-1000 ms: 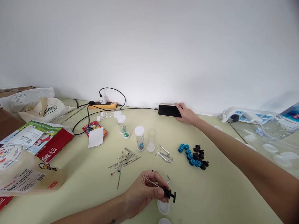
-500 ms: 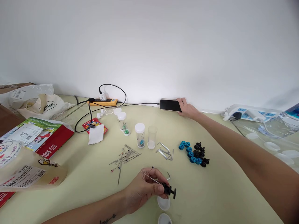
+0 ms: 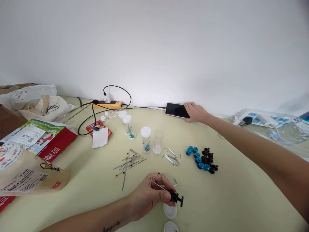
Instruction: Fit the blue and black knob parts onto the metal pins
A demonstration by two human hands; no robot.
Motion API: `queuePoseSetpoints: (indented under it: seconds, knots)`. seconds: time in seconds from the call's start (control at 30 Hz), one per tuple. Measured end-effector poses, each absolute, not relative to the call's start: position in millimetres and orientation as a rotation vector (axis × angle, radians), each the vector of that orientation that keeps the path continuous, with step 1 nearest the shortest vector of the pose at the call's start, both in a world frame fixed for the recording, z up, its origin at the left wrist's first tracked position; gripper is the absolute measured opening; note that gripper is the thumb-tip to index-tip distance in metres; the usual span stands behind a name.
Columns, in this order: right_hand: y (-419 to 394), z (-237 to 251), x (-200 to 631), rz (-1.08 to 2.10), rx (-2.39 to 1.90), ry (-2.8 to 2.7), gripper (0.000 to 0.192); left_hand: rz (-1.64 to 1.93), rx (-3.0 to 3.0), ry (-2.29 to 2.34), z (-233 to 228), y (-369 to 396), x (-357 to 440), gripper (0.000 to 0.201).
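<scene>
Black plastic knob piece (image 3: pixel 177 198) and thin metal pins sit pinched in the left hand (image 3: pixel 151 195) at the near surface (image 3: pixel 231 199), while the right hand (image 3: pixel 196 112) rests its fingers on the far black phone (image 3: pixel 175 110).

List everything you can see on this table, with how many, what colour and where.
table: one, pale yellow-green, against a white wall
phone: one, black, far edge, cable plugged in
power strip: one, orange, far left of centre
second power strip: one, white and blue, far right
upright vials: three, clear, two capped white, centre
lying vial: one, clear, by the black cable
pins: a loose pile, metal, centre
hex keys: several, silver, right of the pins
knobs: a cluster, blue and black, centre right
loose caps: two, white, near edge
packages: several, red, green and tan, left
left hand: holds a black knob and a pin
right hand: rests on the phone
</scene>
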State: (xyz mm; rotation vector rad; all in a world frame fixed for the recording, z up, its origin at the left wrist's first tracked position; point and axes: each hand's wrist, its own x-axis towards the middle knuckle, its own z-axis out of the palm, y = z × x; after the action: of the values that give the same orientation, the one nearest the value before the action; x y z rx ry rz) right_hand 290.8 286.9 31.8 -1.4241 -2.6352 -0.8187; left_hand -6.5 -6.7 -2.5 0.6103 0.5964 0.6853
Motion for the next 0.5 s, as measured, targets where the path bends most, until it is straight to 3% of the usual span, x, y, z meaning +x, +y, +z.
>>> queuePoseSetpoints:
  seconds: [0.5]
  knots:
    - [281.4, 31.9, 289.8, -0.763, -1.384, -2.590, 0.076, 0.687, 0.610, 0.591, -3.3, -5.0, -6.6, 0.023]
